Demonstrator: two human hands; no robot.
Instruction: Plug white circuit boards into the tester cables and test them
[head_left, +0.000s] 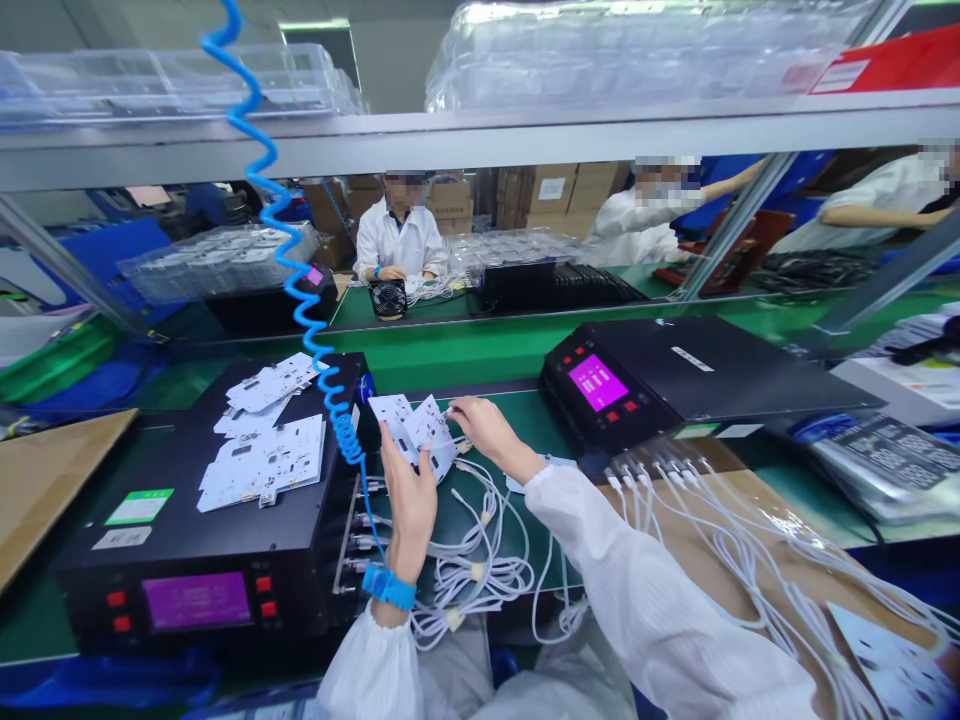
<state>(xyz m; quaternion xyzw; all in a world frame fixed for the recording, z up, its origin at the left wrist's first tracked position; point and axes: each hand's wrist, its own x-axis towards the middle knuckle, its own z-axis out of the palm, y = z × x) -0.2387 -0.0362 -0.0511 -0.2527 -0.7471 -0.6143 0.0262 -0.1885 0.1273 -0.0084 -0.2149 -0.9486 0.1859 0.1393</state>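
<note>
My left hand (409,500), with a blue wrist strap, holds white circuit boards (405,425) between thumb and fingers, tilted up above the bench. At the boards' right edge, my right hand (484,425) is closed in a pinch. A small white end, seemingly a cable plug, shows at its fingertips; the fingers hide most of it. Below both hands lies a tangle of white cables (480,575) with tied bundles. To the left, more white circuit boards (262,460) are piled on a black test box (187,545) with a lit purple screen.
A second black box (712,370) with a purple screen stands right, white cables (667,475) along its front. A coiled blue hose (289,240) hangs near my left hand. Brown cardboard (52,490) lies left. Overhead runs a shelf (375,140) with clear trays. Co-workers sit across the bench.
</note>
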